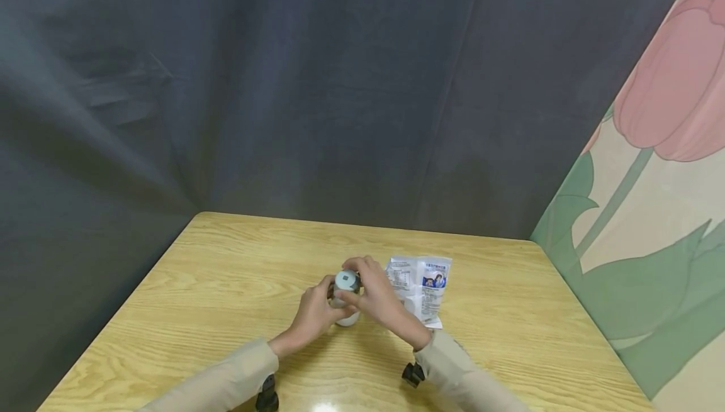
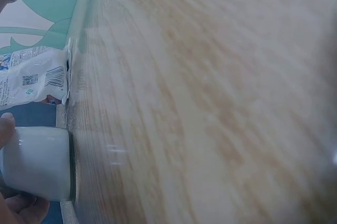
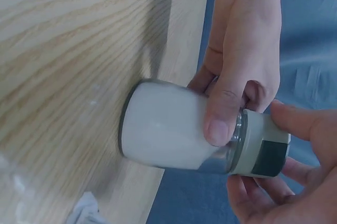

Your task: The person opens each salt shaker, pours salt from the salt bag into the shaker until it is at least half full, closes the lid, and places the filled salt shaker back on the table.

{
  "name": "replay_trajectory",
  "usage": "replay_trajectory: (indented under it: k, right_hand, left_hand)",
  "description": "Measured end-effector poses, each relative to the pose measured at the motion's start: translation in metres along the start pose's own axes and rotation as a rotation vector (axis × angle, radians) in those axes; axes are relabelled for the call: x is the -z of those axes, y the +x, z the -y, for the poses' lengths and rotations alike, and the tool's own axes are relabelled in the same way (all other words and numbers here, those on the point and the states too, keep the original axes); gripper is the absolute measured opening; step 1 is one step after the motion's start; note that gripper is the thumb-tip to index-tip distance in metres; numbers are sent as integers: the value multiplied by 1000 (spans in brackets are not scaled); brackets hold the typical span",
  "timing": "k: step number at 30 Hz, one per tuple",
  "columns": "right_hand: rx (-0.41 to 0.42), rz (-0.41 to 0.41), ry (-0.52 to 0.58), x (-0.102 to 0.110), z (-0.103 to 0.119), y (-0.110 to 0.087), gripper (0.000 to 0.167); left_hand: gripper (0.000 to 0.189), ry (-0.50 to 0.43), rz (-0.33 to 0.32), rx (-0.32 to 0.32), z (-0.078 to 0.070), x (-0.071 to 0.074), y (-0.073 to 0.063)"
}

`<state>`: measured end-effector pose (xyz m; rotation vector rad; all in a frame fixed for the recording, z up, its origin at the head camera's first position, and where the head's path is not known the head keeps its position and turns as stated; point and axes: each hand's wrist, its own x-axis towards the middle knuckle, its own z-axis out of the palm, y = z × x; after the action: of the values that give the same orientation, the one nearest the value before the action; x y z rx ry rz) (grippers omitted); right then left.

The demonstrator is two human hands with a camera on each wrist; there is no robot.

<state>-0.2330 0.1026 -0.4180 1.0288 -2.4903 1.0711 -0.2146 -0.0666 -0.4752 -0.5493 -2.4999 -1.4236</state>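
Observation:
A glass seasoning jar (image 3: pixel 164 125) of white powder stands upright on the wooden table, its pale green cap (image 3: pixel 261 144) on top. My left hand (image 1: pixel 313 315) grips the jar's body, thumb across the glass just under the cap in the right wrist view. Around the cap curl the fingers and thumb of my right hand (image 1: pixel 376 294). In the left wrist view only the lower white part of the jar and some fingertips show. Just right of the hands lies a white printed plastic packet (image 1: pixel 433 286), partly hidden by my right hand.
The wood-grain table (image 1: pixel 238 273) reaches back to a dark curtain (image 1: pixel 340 97). On the right rises a wall with a tulip picture (image 1: pixel 668 85). Black wrist-camera mounts (image 1: pixel 413 374) hang beneath both sleeves.

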Motion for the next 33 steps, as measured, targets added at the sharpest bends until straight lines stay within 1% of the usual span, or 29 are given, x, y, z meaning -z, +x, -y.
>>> replay_trajectory:
  k: [3, 6, 9, 12, 16, 19, 23, 26, 29, 31, 33]
  right_hand:
    - [-11, 9, 39, 0, -1, 0, 48]
    - [4, 44, 119, 3, -1, -1, 53]
    - [17, 81, 164, 6, -2, -2, 54]
    - [23, 81, 154, 7, -2, -1, 51]
    - [20, 31, 115, 4, -3, -1, 51]
    - [2, -15, 71, -1, -3, -1, 49]
    - [-13, -41, 29, -4, -3, -1, 47]
    - [5, -16, 44, -2, -3, -2, 52]
    - [32, 42, 102, 1, -5, -2, 57]
    - [35, 78, 137, 3, -6, -2, 56]
    - [26, 93, 157, 4, -7, -2, 54]
  left_hand:
    - [59, 3, -4, -3, 0, 0, 0]
    - [60, 4, -11, 4, 0, 0, 0]
    - [61, -1, -18, 12, 0, 0, 0]
    - [61, -6, -22, 14, 0, -1, 1]
    - [59, -1, -24, 9, 1, -2, 1]
    - [58, 12, -22, -1, 1, -1, 1]
    - [56, 26, -17, -17, 1, -1, 1]
    - [56, 16, -14, -13, 2, -1, 1]
    - [57, 1, -13, -1, 2, -1, 1]
    - [58, -5, -17, 8, 2, -1, 1]
    - [60, -12, -19, 17, 1, -1, 1]
